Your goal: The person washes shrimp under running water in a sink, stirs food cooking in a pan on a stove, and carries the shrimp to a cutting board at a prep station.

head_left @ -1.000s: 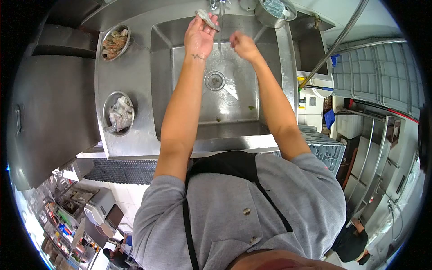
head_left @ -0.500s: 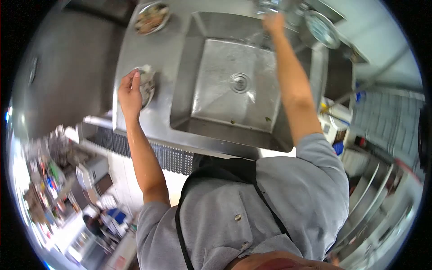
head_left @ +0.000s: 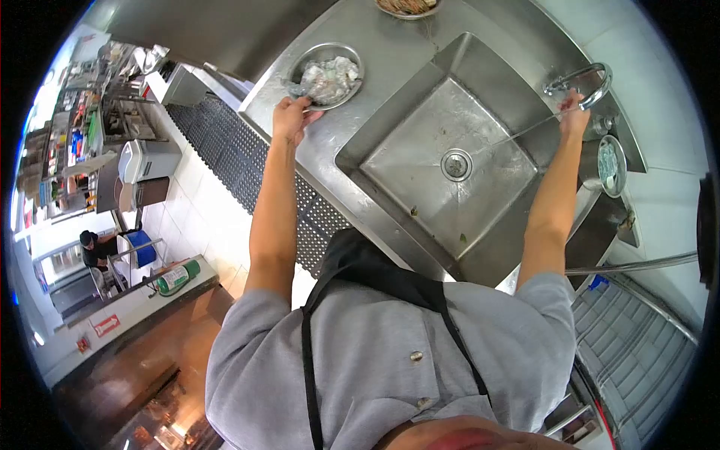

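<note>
My left hand [head_left: 295, 120] has its fingers closed on the near rim of a metal bowl [head_left: 324, 51] on the counter left of the sink. Crumpled clear plastic with pale contents [head_left: 330, 79] lies in this bowl. At the far right, my right hand [head_left: 574, 115] reaches to the faucet [head_left: 598, 88], its fingers closed by the tap and partly hidden behind the curved spout. A thin stream of water [head_left: 529, 129] runs from the spout into the steel sink [head_left: 405, 150]. Small green scraps [head_left: 463, 238] lie on the sink floor near the drain [head_left: 456, 165].
Another bowl with brownish contents [head_left: 409, 6] stands at the counter's far edge. A metal container with bluish items [head_left: 609, 161] sits right of the sink. A black perforated mat [head_left: 225, 139] covers the floor at left. A person [head_left: 97, 251] is in the background.
My view has turned, so the sink appears rotated. Water now runs from the spout, with my right hand at the faucet. My left hand now grips the rim of the bowl of plastic.
</note>
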